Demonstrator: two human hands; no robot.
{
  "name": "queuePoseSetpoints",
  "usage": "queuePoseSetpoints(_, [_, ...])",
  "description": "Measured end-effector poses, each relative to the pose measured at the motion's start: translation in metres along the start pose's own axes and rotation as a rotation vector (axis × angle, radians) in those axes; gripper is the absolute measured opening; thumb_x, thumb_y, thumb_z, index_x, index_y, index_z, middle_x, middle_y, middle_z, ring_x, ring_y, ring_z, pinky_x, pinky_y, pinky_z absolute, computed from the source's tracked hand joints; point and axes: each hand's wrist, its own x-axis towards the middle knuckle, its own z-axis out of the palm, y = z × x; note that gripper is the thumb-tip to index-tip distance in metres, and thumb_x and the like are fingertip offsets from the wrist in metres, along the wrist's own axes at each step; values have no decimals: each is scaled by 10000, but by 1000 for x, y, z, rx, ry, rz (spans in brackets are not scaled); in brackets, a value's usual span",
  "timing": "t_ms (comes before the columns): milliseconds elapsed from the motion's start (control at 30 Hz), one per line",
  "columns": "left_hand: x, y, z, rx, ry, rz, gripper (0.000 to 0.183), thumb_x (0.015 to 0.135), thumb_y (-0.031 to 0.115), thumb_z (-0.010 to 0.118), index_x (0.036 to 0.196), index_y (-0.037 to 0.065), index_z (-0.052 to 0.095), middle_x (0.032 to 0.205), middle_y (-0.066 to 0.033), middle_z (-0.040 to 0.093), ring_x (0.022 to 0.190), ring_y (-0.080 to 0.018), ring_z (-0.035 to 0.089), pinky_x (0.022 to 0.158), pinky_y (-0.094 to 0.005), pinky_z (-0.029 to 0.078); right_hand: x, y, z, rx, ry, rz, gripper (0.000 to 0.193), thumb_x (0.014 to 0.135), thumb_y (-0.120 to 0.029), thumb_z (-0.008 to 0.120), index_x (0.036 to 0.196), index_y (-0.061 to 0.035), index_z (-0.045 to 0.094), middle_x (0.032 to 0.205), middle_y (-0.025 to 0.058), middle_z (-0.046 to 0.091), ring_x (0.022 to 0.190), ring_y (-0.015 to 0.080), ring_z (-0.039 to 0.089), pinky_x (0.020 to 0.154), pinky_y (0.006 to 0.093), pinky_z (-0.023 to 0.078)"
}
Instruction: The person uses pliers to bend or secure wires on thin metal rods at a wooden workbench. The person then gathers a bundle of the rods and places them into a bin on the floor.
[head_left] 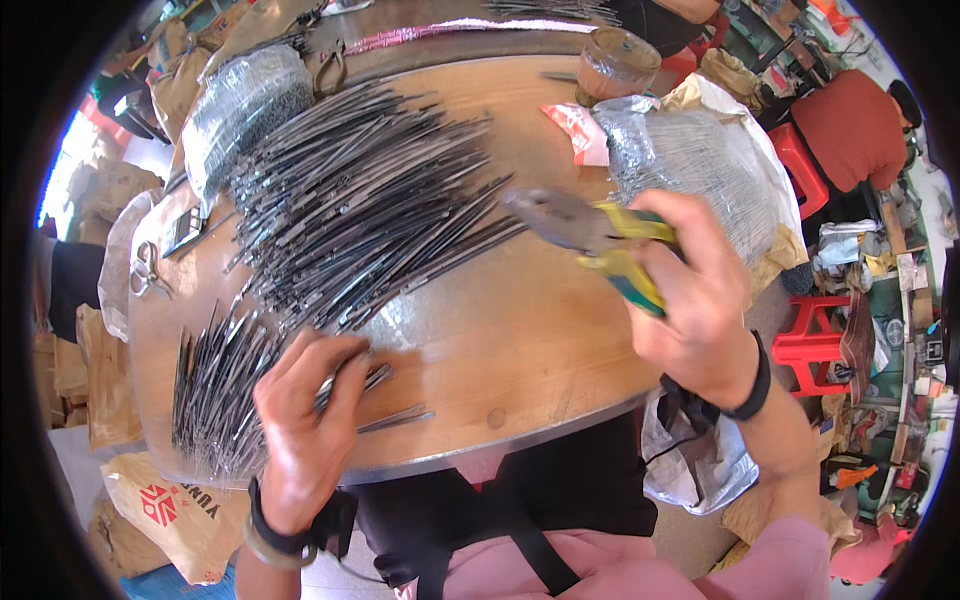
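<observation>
My right hand [695, 290] is raised over the right side of the wooden table, closed round the yellow and green handles of a pair of pliers [570, 218]. The jaws point left toward a large heap of thin dark metal rods [360, 190]. Low over the table's near left part, my left hand [305, 400] has its thumb and fingers bent round a few short dark rods [378, 376], whose ends stick out to the right. Beside it on the left lies a smaller pile of similar rods [225, 385]. The fingers partly hide the held rods.
Plastic-wrapped bundles [690, 150] [250, 105] flank the large heap. A brown tape roll [618, 65] and a red-white packet [578, 135] sit at the far right. Scissors [148, 270] lie at the left edge, black-handled pliers [330, 70] behind. Red stools [812, 345] and a seated person [850, 130] are to the right.
</observation>
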Motion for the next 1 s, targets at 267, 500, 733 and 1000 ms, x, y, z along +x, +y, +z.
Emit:
queuePoseSetpoints(267, [51, -31, 41, 384, -94, 146, 103, 770, -11, 637, 868, -2, 608, 880, -153, 527, 860, -373, 573, 729, -456, 476, -39, -9, -51, 1164, 552, 598, 187, 831, -29, 685, 995, -29, 595, 1117, 107, 495, 919, 191, 503, 834, 340, 431])
queuePoseSetpoints(500, [63, -16, 21, 283, -69, 99, 97, 796, -2, 667, 868, -13, 604, 806, -160, 562, 744, -367, 580, 674, -416, 471, -114, -1, -34, 702, 217, 866, 118, 867, -79, 721, 933, 9, 680, 1106, 157, 604, 918, 201, 591, 836, 324, 465])
queuePoseSetpoints(733, [35, -28, 11, -52, 81, -61, 41, 896, 2, 624, 857, -3, 611, 731, -93, 637, 533, -212, 581, 489, -270, 408, -113, -15, -29, 1372, 348, 1253, 159, 854, -106, 697, 967, -24, 620, 1122, 121, 563, 856, 192, 542, 708, 321, 454])
queuePoseSetpoints(1000, [-65, 5, 9, -1433, 97, -770, 213, 920, 108, 649, 1107, 37, 575, 777, -137, 610, 420, -146, 485, 334, -245, 345, -119, -48, -19, 2060, 512, 1238, 175, 860, -144, 710, 861, -63, 555, 1062, 43, 461, 836, 162, 487, 667, 292, 436])
